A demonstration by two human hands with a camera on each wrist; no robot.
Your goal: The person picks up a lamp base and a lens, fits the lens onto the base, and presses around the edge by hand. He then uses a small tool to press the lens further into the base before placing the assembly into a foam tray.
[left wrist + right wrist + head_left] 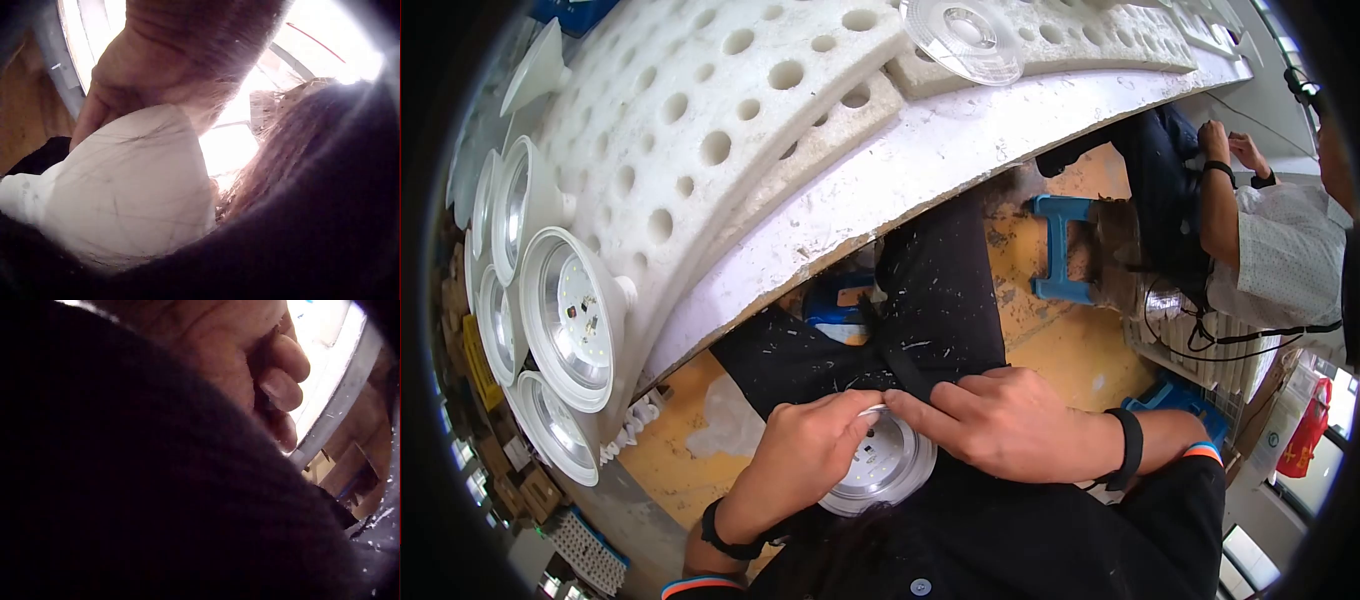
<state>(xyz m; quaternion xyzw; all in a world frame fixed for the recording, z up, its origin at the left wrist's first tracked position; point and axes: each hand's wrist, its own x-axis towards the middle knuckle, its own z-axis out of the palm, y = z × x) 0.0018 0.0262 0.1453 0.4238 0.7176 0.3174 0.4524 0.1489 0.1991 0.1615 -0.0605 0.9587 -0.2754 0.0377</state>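
In the head view an LED reflector lamp (878, 468) lies in the lap, its open face with the small circuit board turned up. The left wrist view shows its white cone-shaped housing (125, 187) narrowing to a neck. Over the lamp's far rim both hands meet at the fingertips. The left hand (812, 452) pinches a small thin white piece (874, 409) between thumb and forefinger; I cannot tell its kind. The right hand (1010, 425) pinches the same piece from the other side, its other fingers curled, as the right wrist view also shows.
A white table (960, 125) bears foam boards (700, 90) full of round holes. Several more lamps (572, 318) stand in the board at left. A clear lens disc (962, 38) lies on the foam. A blue stool (1055, 250) and another seated person (1250, 220) are at right.
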